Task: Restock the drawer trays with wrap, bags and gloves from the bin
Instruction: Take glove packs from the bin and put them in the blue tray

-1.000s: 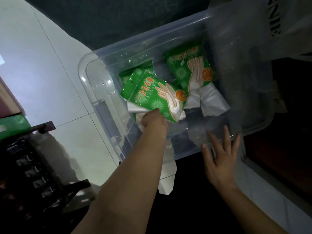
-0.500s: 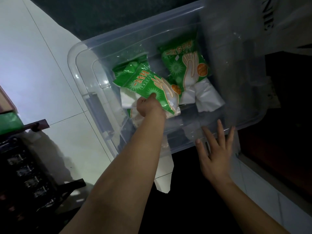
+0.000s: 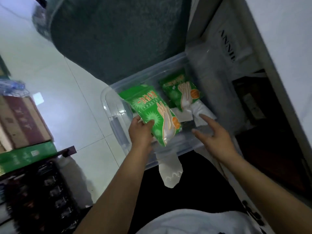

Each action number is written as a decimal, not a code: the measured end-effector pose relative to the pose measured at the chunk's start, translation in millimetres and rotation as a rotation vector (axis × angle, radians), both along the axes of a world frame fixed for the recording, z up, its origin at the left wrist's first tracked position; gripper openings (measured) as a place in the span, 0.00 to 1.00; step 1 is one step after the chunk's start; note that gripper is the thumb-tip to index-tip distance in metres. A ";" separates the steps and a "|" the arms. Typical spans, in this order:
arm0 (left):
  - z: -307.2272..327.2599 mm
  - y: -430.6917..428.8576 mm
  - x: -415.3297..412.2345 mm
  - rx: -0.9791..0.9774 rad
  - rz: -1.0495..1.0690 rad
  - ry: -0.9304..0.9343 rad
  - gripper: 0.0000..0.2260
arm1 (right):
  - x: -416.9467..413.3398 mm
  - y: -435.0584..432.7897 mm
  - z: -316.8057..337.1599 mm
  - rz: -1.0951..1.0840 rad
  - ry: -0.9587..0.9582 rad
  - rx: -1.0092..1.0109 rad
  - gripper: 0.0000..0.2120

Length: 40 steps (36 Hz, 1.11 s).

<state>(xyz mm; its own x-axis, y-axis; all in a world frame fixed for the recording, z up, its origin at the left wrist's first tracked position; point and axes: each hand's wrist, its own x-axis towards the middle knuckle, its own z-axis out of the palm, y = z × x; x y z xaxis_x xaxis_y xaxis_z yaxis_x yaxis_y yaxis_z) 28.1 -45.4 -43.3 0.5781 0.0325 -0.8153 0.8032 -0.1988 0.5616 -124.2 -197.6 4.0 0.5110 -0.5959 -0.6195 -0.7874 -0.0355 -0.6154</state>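
Observation:
A clear plastic bin stands on the floor in front of me. My left hand grips a green pack of disposable gloves by its lower left edge and holds it above the bin's near side. A second green glove pack lies inside the bin at the back, with white plastic bags beside it. My right hand hovers over the bin's near right side with fingers spread and nothing in it.
A dark green rug lies beyond the bin on white floor tiles. Stacked boxes and a dark crate are at the left. A white cabinet face and a dark opening are at the right.
My left hand has lifted the glove pack higher and toward the bin's near edge. My right hand rose from the bin's front wall to above it. The camera tilted up.

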 end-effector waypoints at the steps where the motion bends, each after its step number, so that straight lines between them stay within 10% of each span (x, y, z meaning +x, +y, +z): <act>1: 15.7 5.6 1.4 -0.032 -0.050 -0.009 0.13 | 8.3 -5.6 8.0 -0.022 -0.025 0.062 0.27; 12: 157.5 20.2 19.5 -0.401 -0.321 -0.040 0.18 | 49.8 -52.0 92.2 -0.056 -0.212 0.622 0.25; 24: 178.7 -23.9 10.6 -0.491 -0.502 -0.063 0.19 | 1.1 -78.4 127.6 -0.087 -0.433 0.689 0.18; 40: 73.1 -15.2 -21.1 -0.017 -0.468 0.205 0.16 | -51.7 -7.3 46.9 -0.667 -0.128 0.591 0.12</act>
<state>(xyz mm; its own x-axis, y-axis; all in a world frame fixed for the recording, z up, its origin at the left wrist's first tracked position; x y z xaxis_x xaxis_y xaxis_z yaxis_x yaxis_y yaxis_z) 6.9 -60.7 29.8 0.3559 -0.2055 -0.9116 0.7244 -0.5557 0.4081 -175.9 -204.9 50.9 0.2590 -0.3953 -0.8813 -0.4552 0.7548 -0.4723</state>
